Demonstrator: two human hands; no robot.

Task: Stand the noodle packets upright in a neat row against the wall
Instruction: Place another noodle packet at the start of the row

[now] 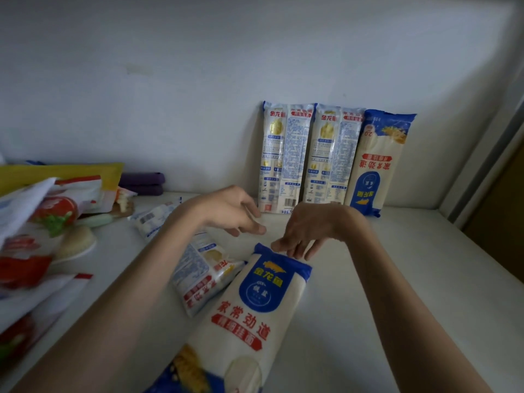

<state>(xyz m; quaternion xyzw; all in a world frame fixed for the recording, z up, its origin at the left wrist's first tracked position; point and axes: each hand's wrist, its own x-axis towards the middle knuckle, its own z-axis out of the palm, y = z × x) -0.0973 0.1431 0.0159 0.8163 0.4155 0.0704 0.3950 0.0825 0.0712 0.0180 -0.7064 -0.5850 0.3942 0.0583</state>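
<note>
A long white-and-blue plastic noodle packet (255, 307) lies flat on the pale surface (397, 279), nearest. The right hand (306, 234) hangs over its far blue end, fingers loosely spread, holding nothing; the left hand (232, 214), just beyond, is relaxed and empty too. A second flat packet (204, 276) lies under the left forearm. Farther back, three upright packets (331, 157) lean on the white wall (170, 80). Lifted by one slippery end, the near packet could sag, slip, or knock that leaning row over.
</note>
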